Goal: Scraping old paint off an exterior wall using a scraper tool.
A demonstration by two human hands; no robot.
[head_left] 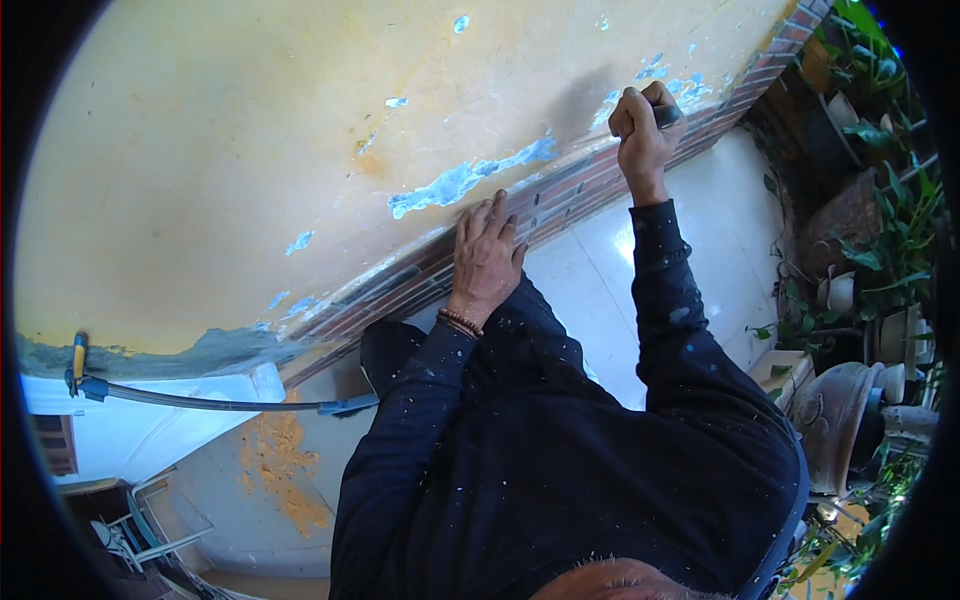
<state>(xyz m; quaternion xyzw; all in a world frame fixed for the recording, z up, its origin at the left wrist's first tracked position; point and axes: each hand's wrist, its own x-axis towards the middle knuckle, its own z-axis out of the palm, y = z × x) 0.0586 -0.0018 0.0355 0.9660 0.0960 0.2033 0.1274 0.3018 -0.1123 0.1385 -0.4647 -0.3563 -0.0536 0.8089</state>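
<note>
My right hand (pixel 645 140) is closed around a tool with a dark handle (pixel 665 116), held up against the wall beside patches of flaked paint (pixel 690 88). The working end of this tool is hidden, so I cannot make out its kind. My left hand (pixel 485 258), with a beaded bracelet (pixel 461 322) at the wrist, lies flat with fingers stretched out on the brick-patterned band along the wall's base. Just above its fingertips, a long bare bluish patch (pixel 455 187) shows through the yellow painted wall (pixel 230 130).
Potted plants (pixel 880 250) and a large brown pot (pixel 835 415) line the right side. Orange-yellow flakes (pixel 285 465) lie on the pale tiled floor (pixel 580 290). A long thin pole (pixel 210 401) extends at the left, near a chair-like frame (pixel 150 540).
</note>
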